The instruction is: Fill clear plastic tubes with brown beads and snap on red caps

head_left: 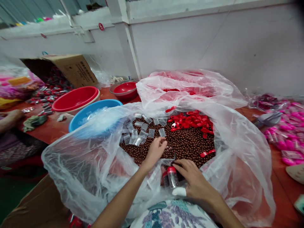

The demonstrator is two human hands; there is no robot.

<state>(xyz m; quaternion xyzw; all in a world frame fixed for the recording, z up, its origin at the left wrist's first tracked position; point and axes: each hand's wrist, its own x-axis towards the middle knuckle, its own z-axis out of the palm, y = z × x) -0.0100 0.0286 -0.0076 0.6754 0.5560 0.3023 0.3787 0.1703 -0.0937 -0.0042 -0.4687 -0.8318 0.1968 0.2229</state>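
My left hand [156,151] is over a bed of small brown balls [185,145], just in front of several clear plastic containers [142,133]. Its fingers are bent together, and whatever they may hold is hidden. My right hand [191,175] is at the near edge of the balls, its fingers stretched out and its thumb apart, with a white covering on the thumb. Beside it, between thumb and fingers, is a clear jar with a red cap [172,177]; a second red-capped jar [165,179] lies partly behind. Red plastic caps [192,122] lie heaped on the balls at the back right.
A clear plastic sheet [247,152] surrounds the balls. Behind stand a blue basin [79,122], red basins [76,98] and a bag of red pieces [190,84]. A cardboard box [78,71] spills small containers. Pink packets [289,133] lie right. Another person's arm [10,122] is left.
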